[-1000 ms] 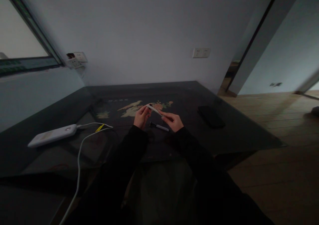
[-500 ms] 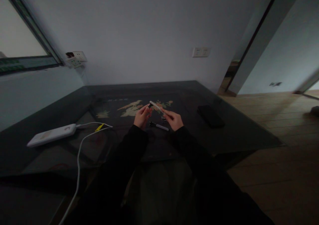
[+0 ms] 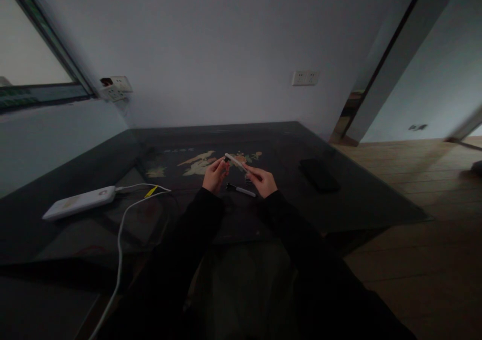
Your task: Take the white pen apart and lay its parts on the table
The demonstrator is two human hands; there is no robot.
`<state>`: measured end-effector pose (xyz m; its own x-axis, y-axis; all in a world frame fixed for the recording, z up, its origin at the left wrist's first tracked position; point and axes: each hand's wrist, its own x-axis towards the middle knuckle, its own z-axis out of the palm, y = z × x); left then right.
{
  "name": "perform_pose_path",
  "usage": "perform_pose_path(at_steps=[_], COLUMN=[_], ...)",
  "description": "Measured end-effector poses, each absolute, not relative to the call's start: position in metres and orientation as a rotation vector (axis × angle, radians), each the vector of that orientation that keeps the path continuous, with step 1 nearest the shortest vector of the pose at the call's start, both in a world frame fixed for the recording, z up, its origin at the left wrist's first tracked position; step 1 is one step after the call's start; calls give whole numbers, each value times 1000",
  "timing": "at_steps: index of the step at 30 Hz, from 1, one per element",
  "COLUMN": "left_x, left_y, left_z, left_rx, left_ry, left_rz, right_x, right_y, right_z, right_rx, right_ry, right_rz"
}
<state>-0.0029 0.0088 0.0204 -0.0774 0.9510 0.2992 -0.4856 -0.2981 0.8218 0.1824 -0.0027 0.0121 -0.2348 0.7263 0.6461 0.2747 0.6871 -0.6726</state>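
Above the dark table, my left hand [image 3: 214, 177] is closed, pinching a small black piece [image 3: 226, 159] between thumb and fingers. My right hand [image 3: 264, 182] grips the near end of a slim whitish stick [image 3: 235, 161]. The stick's far tip meets or lies right beside the black piece; whether the two are joined I cannot tell. Below the hands, a short grey stick with a black end [image 3: 241, 191] lies on the table. A small shiny item [image 3: 247, 179], partly hidden by my right hand, is too dim to name.
On the dark glass-topped table [image 3: 211, 134] lies a black flat oblong object [image 3: 319, 175] at the right. A white power bank [image 3: 81, 202] with a white cable [image 3: 119, 244] and yellow tag [image 3: 151, 192] is at the left. Behind the table is a wall with sockets [image 3: 305, 78].
Both hands stay almost in place. The stick's far tip and the black piece have shifted very slightly; the view has moved a little.
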Motion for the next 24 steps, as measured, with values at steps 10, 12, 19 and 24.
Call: perform_pose_path(at_steps=[10, 12, 19, 24], left_x=[-4, -3, -3, -2], left_y=[10, 9, 7, 8], left_z=[19, 20, 22, 21], left_rx=[1017, 1026, 1037, 1023], left_ry=[639, 630, 624, 646], left_rz=[1629, 1633, 1630, 1613], right_x=[182, 181, 179, 181], right_y=[-4, -6, -7, -3], right_z=[12, 12, 13, 11], right_rx=[-759, -729, -730, -810], right_ry=[-1822, -1837, -1831, -1776], right_rz=[589, 620, 625, 576])
